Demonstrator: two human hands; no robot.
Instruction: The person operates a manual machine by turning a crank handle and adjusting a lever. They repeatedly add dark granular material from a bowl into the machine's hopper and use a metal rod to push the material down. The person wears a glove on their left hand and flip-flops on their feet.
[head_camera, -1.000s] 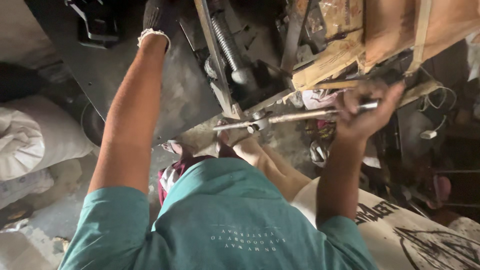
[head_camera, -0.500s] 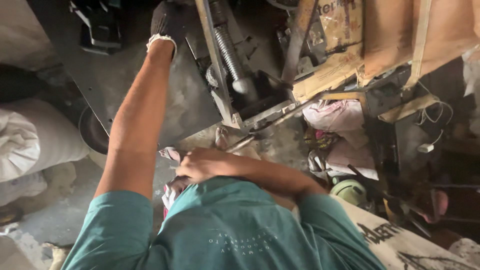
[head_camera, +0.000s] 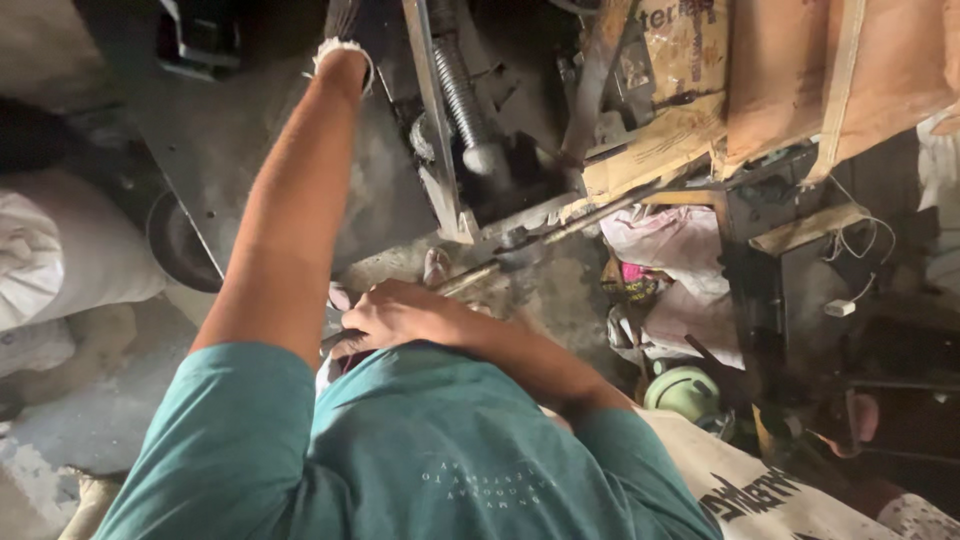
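Metal rod (head_camera: 470, 277) remains clenched in the right hand (head_camera: 400, 315), little shifted; left hand (head_camera: 342, 30) stays raised, its grip hidden.

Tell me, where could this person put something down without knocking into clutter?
The bare grey floor at lower left, between the white sacks and the teal shirt, looks free. It is crowded around the threaded rod, cardboard and crumpled bags.

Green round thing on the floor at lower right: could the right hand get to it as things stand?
Probably yes. The right hand grips a long metal rod close to the body. The green round thing lies uncovered beside the right elbow, nothing across it, but the hand would have to let go first.
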